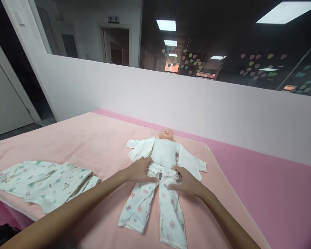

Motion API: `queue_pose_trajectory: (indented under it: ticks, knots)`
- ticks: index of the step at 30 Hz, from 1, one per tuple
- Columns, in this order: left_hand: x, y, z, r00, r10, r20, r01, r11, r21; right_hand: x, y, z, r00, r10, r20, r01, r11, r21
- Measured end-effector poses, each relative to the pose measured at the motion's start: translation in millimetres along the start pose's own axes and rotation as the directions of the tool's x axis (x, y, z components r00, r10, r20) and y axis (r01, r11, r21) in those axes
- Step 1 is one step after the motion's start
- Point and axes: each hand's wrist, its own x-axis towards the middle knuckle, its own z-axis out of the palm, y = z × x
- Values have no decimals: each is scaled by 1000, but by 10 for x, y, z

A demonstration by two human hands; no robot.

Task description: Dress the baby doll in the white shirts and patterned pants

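A baby doll (166, 150) lies on its back on a pink towel (98, 145), head away from me. It wears an open white top and white trousers (155, 204) printed with small pink figures. My left hand (140, 169) rests on the trousers' waistband at the doll's left hip as I see it, fingers curled into the cloth. My right hand (186, 181) lies on the waistband at the other hip, fingers pressing the fabric.
A second set of printed baby clothes (41, 185) lies spread at the left of the towel. A brighter pink mat (261, 186) shows to the right. A low white wall (197, 100) with a window above runs along the far side.
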Motion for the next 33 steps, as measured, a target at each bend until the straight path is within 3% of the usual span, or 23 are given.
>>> queue_pose_trajectory:
  ticks: [3, 7, 10, 15, 22, 27, 33]
  knots:
    - [-125, 26, -22, 998, -34, 49, 38, 997, -71, -106, -87, -33, 990, 91, 106, -89, 996, -14]
    - [-195, 110, 41, 997, -74, 1, 74, 997, 30, -156, -248, -16, 983, 139, 117, -126, 986, -105]
    - [-274, 176, 66, 999, -37, -11, 38, 996, 86, -204, -353, 6, 989, 103, 110, -83, 980, -178]
    - [-505, 175, 22, 999, 19, 51, -20, 999, 28, -382, -431, 30, 990, 49, 132, -12, 965, -263]
    - [-645, 264, 75, 998, 55, 14, -57, 992, 116, -531, -533, 165, 990, 56, 129, -12, 947, -322]
    - [-917, 347, 97, 990, 141, 3, -140, 975, 172, -743, -531, 271, 991, -36, 132, 77, 943, -325]
    - [-1156, 456, 185, 989, 132, -62, -117, 971, 209, -952, -458, 491, 986, -162, 28, 158, 885, -438]
